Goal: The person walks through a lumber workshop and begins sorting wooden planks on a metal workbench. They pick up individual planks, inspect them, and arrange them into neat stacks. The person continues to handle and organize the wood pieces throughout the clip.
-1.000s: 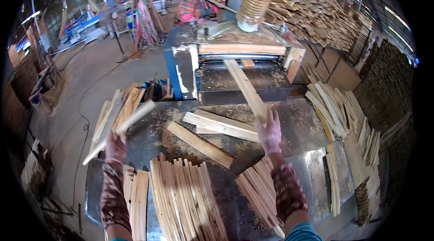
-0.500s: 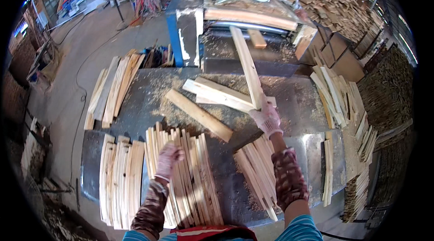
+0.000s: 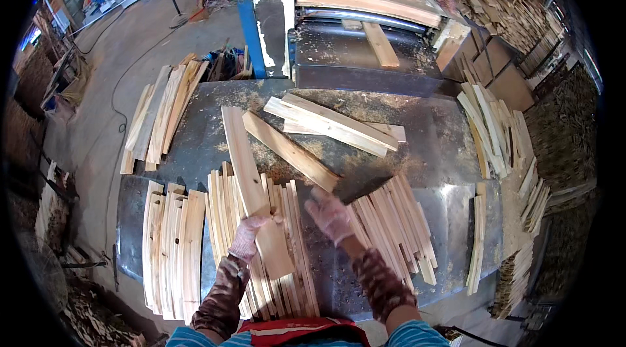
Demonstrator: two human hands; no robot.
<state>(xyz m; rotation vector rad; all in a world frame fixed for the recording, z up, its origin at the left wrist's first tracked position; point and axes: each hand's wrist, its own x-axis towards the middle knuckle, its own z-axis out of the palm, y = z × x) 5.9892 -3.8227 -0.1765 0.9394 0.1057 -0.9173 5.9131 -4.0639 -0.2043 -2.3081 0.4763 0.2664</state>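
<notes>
My left hand, in a pale glove, grips a light wooden board by its edge. The board slants over a row of narrow wood strips lying side by side in front of me. My right hand, gloved too and a little blurred, holds nothing; its fingers reach forward, apart from that board. Just beyond its fingertips is the near end of a loose board. To its right lies a slanted stack of strips.
Crossed boards lie on the dark, sawdust-strewn metal table. Behind it stands a blue-sided machine with a roller; a board protrudes from its opening. More strips are stacked at left and right.
The board my right hand held out near the machine is now in my left hand, over the strips. My right hand has drawn back and leftward, empty. The board in the machine protrudes farther.
</notes>
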